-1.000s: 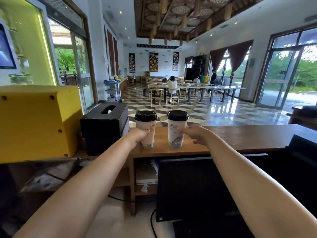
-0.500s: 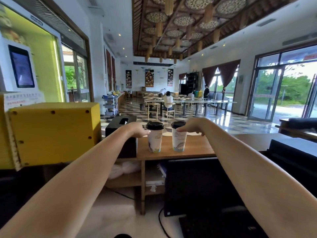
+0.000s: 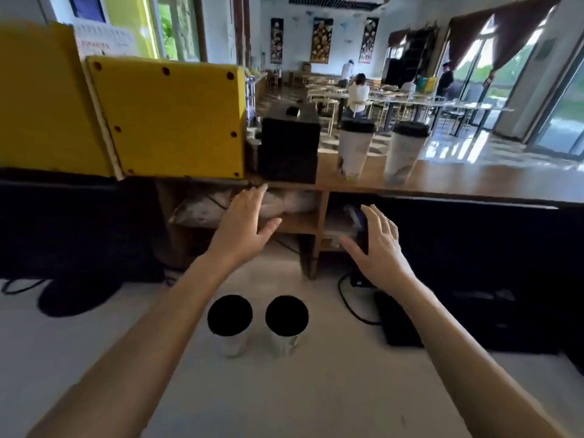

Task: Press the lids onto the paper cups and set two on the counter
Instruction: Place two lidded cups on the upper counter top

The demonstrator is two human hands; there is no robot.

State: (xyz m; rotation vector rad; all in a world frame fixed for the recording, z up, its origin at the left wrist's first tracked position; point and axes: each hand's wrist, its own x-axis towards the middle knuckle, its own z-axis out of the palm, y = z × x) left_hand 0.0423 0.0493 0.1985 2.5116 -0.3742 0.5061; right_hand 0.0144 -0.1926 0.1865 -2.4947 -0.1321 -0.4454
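Observation:
Two white paper cups with black lids stand upright on the wooden counter (image 3: 474, 181): the left counter cup (image 3: 354, 150) and the right counter cup (image 3: 404, 153). Two more lidded cups stand on the white worktop near me: the near left cup (image 3: 230, 320) and the near right cup (image 3: 286, 320). My left hand (image 3: 245, 226) hovers open, fingers spread, below the counter edge and above the near cups. My right hand (image 3: 377, 245) is also open with fingers apart, to the right. Neither hand touches a cup.
A yellow box (image 3: 170, 118) and a black tissue box (image 3: 289, 150) sit left of the counter cups. Under the counter are wooden shelves (image 3: 303, 226) with bags and papers. Black equipment (image 3: 474, 279) and cables lie at the right. People sit at tables far behind.
Both hands let go of the two cups on the counter and pulled back down toward me. The view tilted down, bringing two more lidded cups on the worktop into sight.

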